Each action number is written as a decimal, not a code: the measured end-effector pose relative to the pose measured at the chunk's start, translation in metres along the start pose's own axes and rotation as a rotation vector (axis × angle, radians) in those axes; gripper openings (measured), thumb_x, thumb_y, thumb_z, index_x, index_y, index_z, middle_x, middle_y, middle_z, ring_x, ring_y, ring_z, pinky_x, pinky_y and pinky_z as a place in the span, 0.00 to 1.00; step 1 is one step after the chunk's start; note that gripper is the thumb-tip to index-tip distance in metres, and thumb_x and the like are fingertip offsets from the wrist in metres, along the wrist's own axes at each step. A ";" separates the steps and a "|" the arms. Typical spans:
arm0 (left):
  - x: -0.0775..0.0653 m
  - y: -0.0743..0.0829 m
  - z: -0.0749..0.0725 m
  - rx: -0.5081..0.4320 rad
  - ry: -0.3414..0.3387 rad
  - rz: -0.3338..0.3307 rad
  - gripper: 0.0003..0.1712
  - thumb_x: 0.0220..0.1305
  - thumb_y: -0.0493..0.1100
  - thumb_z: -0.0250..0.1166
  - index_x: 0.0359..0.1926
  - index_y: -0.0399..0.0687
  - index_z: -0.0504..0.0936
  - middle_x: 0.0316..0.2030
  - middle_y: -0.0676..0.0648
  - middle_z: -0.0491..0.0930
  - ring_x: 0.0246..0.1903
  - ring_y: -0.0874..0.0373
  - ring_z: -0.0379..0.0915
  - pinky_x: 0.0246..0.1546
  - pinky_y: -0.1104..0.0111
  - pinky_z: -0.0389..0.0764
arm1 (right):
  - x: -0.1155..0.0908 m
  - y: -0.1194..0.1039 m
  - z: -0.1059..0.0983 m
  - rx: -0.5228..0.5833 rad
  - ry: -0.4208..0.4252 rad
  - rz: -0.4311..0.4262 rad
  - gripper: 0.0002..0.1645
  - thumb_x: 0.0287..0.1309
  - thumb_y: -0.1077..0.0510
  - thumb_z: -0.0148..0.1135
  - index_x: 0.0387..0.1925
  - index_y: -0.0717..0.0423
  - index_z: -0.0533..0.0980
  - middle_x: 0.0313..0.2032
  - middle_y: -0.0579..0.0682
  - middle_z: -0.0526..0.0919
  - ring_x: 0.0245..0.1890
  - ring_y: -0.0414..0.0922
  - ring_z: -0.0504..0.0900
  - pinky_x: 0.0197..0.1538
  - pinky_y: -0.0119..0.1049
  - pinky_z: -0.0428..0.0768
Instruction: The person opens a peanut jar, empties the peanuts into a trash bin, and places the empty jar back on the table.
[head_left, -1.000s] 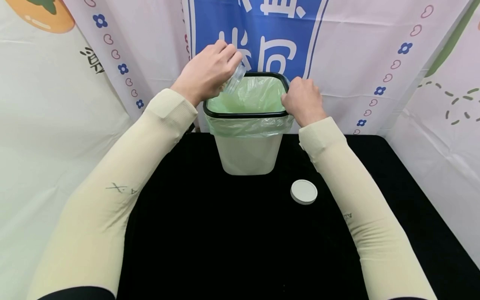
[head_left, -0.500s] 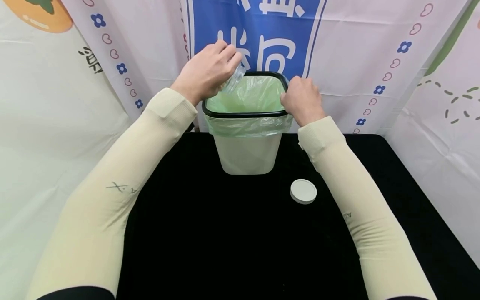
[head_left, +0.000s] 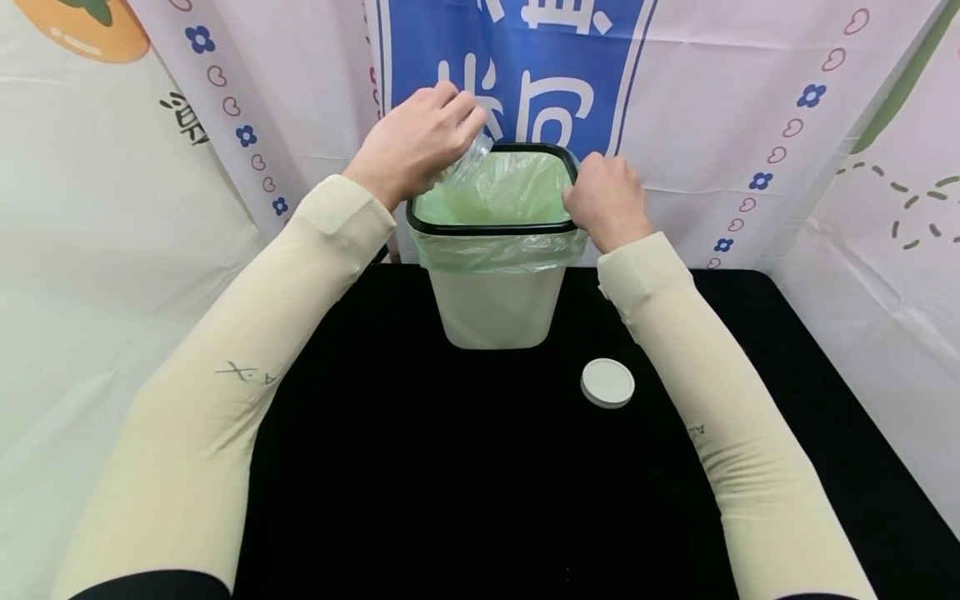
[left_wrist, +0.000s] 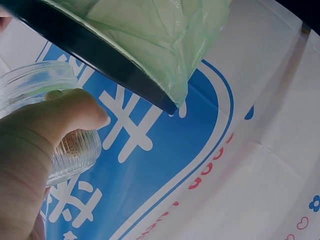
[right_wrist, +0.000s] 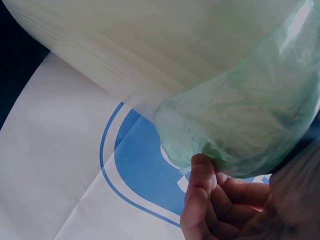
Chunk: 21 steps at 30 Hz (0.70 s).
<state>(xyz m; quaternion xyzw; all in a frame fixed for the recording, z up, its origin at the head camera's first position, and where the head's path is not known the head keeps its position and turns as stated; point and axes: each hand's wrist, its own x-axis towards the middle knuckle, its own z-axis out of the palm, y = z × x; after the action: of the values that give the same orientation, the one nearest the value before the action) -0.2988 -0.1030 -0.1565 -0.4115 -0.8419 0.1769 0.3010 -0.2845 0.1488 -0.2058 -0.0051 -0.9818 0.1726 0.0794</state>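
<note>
My left hand [head_left: 420,142] grips a clear ribbed jar [head_left: 474,157], tilted over the back-left part of the trash bin [head_left: 497,312]. In the left wrist view, the thumb lies across the jar [left_wrist: 82,157], and brownish contents [left_wrist: 72,144] show in its lower part. A light green bag [head_left: 517,187] lines the bin and folds over its black rim [head_left: 495,229]. At the bin's right side, my right hand [head_left: 609,202] holds the rim and bag. The right wrist view shows its curled fingers [right_wrist: 200,175] at the overhanging bag [right_wrist: 225,122]; the thumb is hidden there.
A white round lid [head_left: 608,383] lies on the black tablecloth [head_left: 465,475], right of and nearer than the bin. Printed white and blue curtains [head_left: 697,92] hang close behind the bin and on both sides.
Almost nothing differs. Both hands, the tilted jar and the bin keep their places; the head view only shifts very slightly.
</note>
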 end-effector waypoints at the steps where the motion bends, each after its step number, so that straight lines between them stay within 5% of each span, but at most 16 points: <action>1: 0.000 0.000 0.000 0.002 0.002 0.002 0.22 0.62 0.17 0.52 0.57 0.27 0.73 0.55 0.30 0.79 0.56 0.34 0.75 0.63 0.49 0.80 | 0.000 0.000 0.000 -0.001 -0.001 0.000 0.16 0.73 0.56 0.47 0.43 0.64 0.76 0.45 0.64 0.81 0.41 0.58 0.78 0.42 0.52 0.80; 21: 0.001 0.001 0.003 0.073 0.043 0.048 0.16 0.68 0.17 0.48 0.52 0.27 0.74 0.52 0.32 0.80 0.52 0.36 0.76 0.55 0.51 0.84 | 0.001 0.000 0.001 -0.009 0.014 -0.010 0.17 0.73 0.56 0.48 0.46 0.66 0.77 0.50 0.68 0.84 0.45 0.60 0.80 0.47 0.56 0.83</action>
<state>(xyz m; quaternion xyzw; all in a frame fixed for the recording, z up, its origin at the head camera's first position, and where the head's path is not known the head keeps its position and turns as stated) -0.3009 -0.1020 -0.1593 -0.4242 -0.8181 0.2059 0.3292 -0.2853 0.1487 -0.2067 -0.0020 -0.9820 0.1676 0.0872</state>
